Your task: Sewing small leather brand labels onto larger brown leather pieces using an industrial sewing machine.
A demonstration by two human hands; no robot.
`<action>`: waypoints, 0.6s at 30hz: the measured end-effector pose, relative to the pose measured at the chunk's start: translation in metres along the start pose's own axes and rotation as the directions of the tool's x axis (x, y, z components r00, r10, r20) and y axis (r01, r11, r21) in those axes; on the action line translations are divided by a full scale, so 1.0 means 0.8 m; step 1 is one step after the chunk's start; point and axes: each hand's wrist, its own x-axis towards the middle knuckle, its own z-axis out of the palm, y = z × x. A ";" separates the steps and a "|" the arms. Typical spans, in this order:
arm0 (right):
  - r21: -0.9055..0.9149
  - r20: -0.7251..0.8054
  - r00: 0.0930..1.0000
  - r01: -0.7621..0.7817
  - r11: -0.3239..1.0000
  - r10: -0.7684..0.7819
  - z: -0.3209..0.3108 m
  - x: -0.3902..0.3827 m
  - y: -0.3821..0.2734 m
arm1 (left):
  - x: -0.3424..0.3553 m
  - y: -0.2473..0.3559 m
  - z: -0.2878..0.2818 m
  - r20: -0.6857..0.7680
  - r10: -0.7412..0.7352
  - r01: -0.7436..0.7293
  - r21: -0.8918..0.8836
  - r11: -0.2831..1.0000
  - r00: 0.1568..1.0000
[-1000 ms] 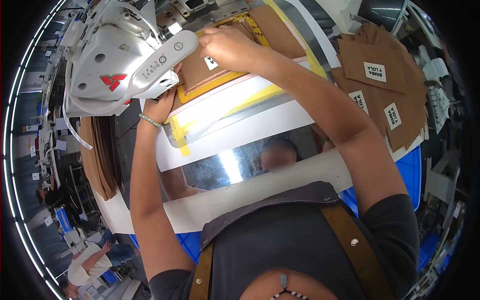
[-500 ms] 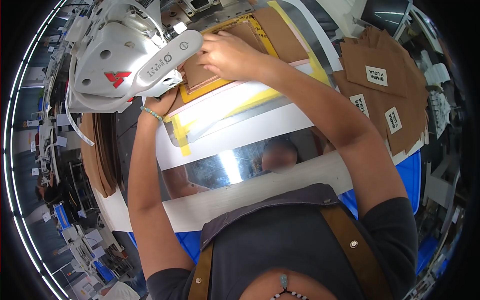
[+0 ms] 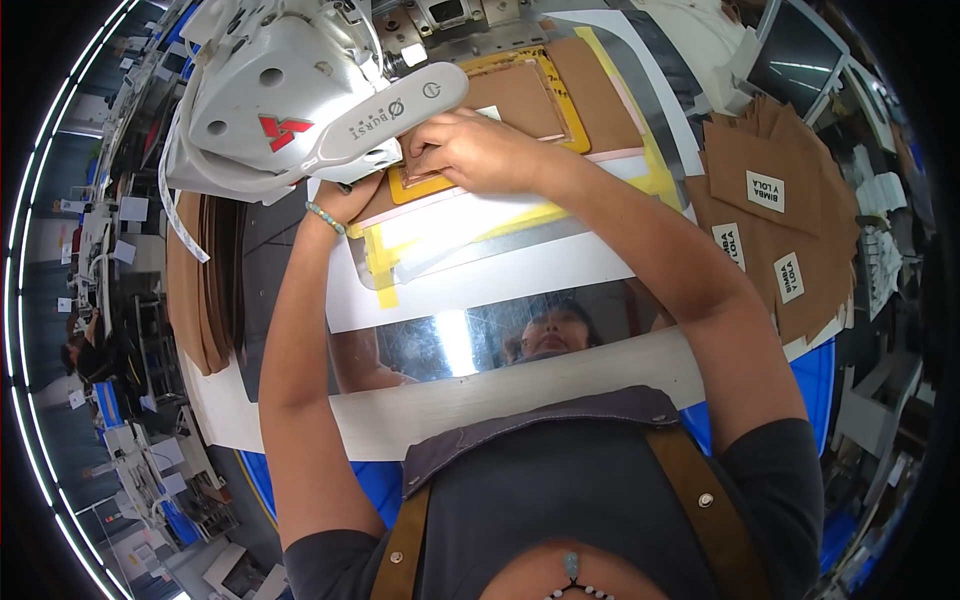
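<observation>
A flat brown panel (image 3: 515,95), matte and rectangular, lies inside a thin yellow frame (image 3: 575,135) toward the far edge of the bench (image 3: 380,425). The frame's far side carries dark marks, and it sits over a larger smooth brown sheet (image 3: 605,85) that shows beyond its right side. A small white label (image 3: 489,112) peeps out past the right hand (image 3: 475,150). That hand lies over the frame's near left part, its fingers bent and bunched together; whether they pinch anything I cannot tell. The left hand (image 3: 350,197), with a beaded bracelet (image 3: 325,217) at the wrist, reaches to the frame's left end; its fingers are hidden under the hard, rounded white machine head (image 3: 235,105), so I cannot tell their state.

Compared with half a second ago, the right hand sits closer to the frame's near left corner, more of the panel shows, and the label has come into sight.

Between the forearms, yellow tape (image 3: 385,290), a smooth white sheet (image 3: 560,265) and a mirror-like metal strip (image 3: 455,345) run toward the bench's near edge. The machine head crowds the left side. At the bench's right edge, labelled brown pieces (image 3: 745,155) fan out near the right forearm.
</observation>
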 end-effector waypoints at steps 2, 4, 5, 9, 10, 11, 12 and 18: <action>-0.033 0.014 1.000 0.003 0.999 -0.003 0.002 0.000 -0.001 | -0.002 0.010 -0.003 0.001 -0.029 0.029 -0.065 0.997 1.000; -0.065 -0.005 1.000 0.005 0.998 -0.005 0.002 0.001 -0.002 | -0.007 0.027 -0.011 0.133 -0.098 0.126 -0.220 0.967 0.986; -0.047 0.011 1.000 -0.019 0.999 0.020 0.001 0.000 -0.003 | -0.009 0.037 -0.013 0.139 -0.095 0.125 -0.219 0.968 0.986; -0.016 0.042 0.996 -0.078 0.997 0.079 -0.002 -0.001 -0.004 | -0.008 0.073 -0.003 0.097 -0.114 0.147 -0.484 0.863 0.989; -0.023 0.058 0.994 -0.093 0.995 0.094 -0.003 -0.001 -0.004 | -0.007 0.079 -0.003 0.057 -0.099 0.115 -0.497 0.860 0.993; -0.013 0.059 0.993 -0.103 0.995 0.103 -0.004 -0.001 -0.004 | -0.006 0.082 -0.003 0.074 -0.124 0.144 -0.484 0.863 0.990; 0.004 0.051 0.993 -0.106 0.994 0.105 -0.005 -0.001 -0.005 | -0.005 0.084 -0.002 0.062 -0.145 0.157 -0.473 0.867 0.987; 0.009 0.047 0.996 -0.075 0.997 0.075 -0.004 -0.001 -0.005 | -0.013 0.069 -0.016 0.123 -0.209 0.243 -0.488 0.838 0.970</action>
